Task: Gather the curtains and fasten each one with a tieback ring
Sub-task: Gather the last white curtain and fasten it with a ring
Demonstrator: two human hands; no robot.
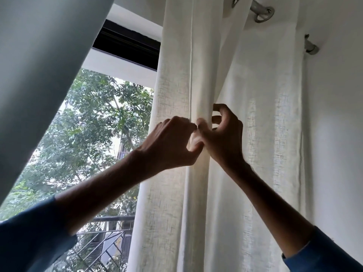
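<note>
A cream linen curtain (245, 91) hangs in folds from a metal rod (259, 8) at the right of the window. My left hand (172, 142) reaches in from the lower left, its fingers curled onto a fold at the curtain's inner edge. My right hand (224, 134) comes from the lower right and grips the gathered fabric beside it, fingers hooked round a fold. The two hands touch at the thumbs. No tieback ring shows in view.
A grey-green curtain (39, 75) hangs close at the upper left. Between the two curtains the window (94, 134) shows trees and a balcony railing (110, 228). A white wall (337, 134) and a rod bracket (311, 47) lie at the right.
</note>
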